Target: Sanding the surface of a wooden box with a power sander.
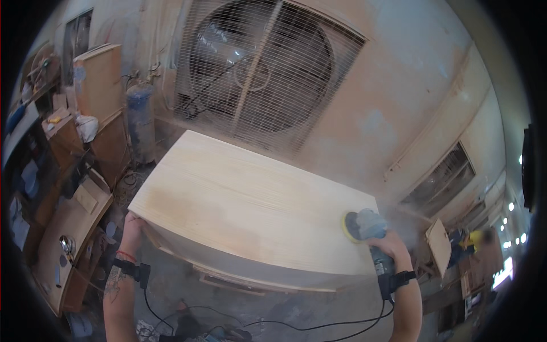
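Below the slatted fan [285, 62], pale-grained wooden box [250, 199] is set; on its right end, round-padded sander [370, 224] is grasped by right fingers [386, 244]. Left corner touched by left fingers [133, 222], grip unclear.

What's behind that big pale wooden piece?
Beyond the wooden piece is a wall, with a large round fan visible through a slatted grille. The piece covers whatever lies low down directly behind it, so that can't be seen.
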Demonstrator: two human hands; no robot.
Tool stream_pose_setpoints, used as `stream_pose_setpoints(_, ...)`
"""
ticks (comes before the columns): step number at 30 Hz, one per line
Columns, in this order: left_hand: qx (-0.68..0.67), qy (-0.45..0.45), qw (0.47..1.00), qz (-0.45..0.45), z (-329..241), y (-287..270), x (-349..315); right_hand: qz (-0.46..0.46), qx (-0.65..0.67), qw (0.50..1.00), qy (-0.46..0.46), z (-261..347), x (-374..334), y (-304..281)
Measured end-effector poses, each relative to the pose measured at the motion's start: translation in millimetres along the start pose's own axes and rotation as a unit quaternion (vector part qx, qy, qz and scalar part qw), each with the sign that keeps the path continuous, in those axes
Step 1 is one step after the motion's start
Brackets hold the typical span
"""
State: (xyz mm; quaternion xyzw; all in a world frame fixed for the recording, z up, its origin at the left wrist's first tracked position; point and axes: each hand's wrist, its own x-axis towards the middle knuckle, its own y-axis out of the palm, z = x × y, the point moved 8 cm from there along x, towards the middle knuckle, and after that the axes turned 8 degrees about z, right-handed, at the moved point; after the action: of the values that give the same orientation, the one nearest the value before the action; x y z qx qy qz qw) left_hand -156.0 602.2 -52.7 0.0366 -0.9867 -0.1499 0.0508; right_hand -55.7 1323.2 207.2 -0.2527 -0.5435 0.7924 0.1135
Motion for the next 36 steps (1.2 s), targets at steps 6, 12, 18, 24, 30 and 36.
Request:
stream_pose_setpoints(6, 0.016, 0.004, 0.999, 0.029, 4.0, 8.1, -2.8, 0.089, -0.026, 0.974, -0.209, 178.0, 18.4, 71.4)
stream_pose_setpoints(12, -0.045, -0.002, 0.998, 0.039, -0.8, 22.5, -8.7, 0.117, -0.076, 0.950, -0.280, 355.2, -2.6, 124.8)
stream_pose_setpoints(18, -0.053, -0.028, 0.997, 0.042, -6.0, 34.8, -6.3, 0.166, -0.080, 0.903, -0.389, 463.1, -22.4, 177.7)
stream_pose_setpoints(24, -0.036, -0.028, 0.998, 0.032, -6.2, 32.7, -4.8, 0.199, -0.125, 0.893, -0.385, 511.8, -58.0, 199.5)
stream_pose_setpoints(30, -0.038, -0.055, 0.998, -0.002, -13.8, 35.3, -8.1, 0.183, -0.101, 0.912, -0.352, 474.1, -53.7, 185.7)
stream_pose_setpoints(36, -0.022, -0.021, 0.999, 0.024, -16.4, 25.3, -9.2, 0.161, -0.076, 0.936, -0.303, 376.3, -31.2, 143.1)
